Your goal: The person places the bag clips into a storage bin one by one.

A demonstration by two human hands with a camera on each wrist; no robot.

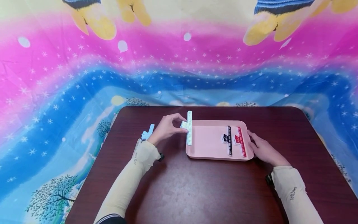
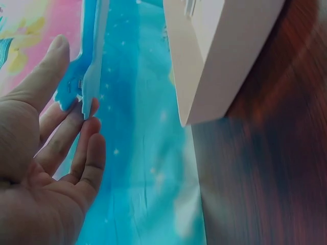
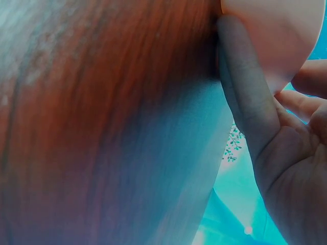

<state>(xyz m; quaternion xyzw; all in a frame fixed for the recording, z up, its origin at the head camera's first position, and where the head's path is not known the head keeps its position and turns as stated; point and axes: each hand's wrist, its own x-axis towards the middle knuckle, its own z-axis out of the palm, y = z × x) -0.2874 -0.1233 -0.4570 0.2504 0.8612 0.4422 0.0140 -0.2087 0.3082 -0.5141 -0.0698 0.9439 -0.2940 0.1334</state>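
My left hand pinches the handle of a pale mint clip with a piano-key bar, held upright at the left rim of the pink tray. In the left wrist view this clip looks blue, its handle end by the fingertips. A black piano-key clip and a red one lie side by side in the tray's right part. My right hand touches the tray's right outer wall, with straight digits against it; the right wrist view shows the thumb along that wall.
Left of the tray, a light blue clip lies on the dark wooden table. Beside it is a pale clip, partly hidden by the left sleeve. A colourful printed cloth hangs behind the table.
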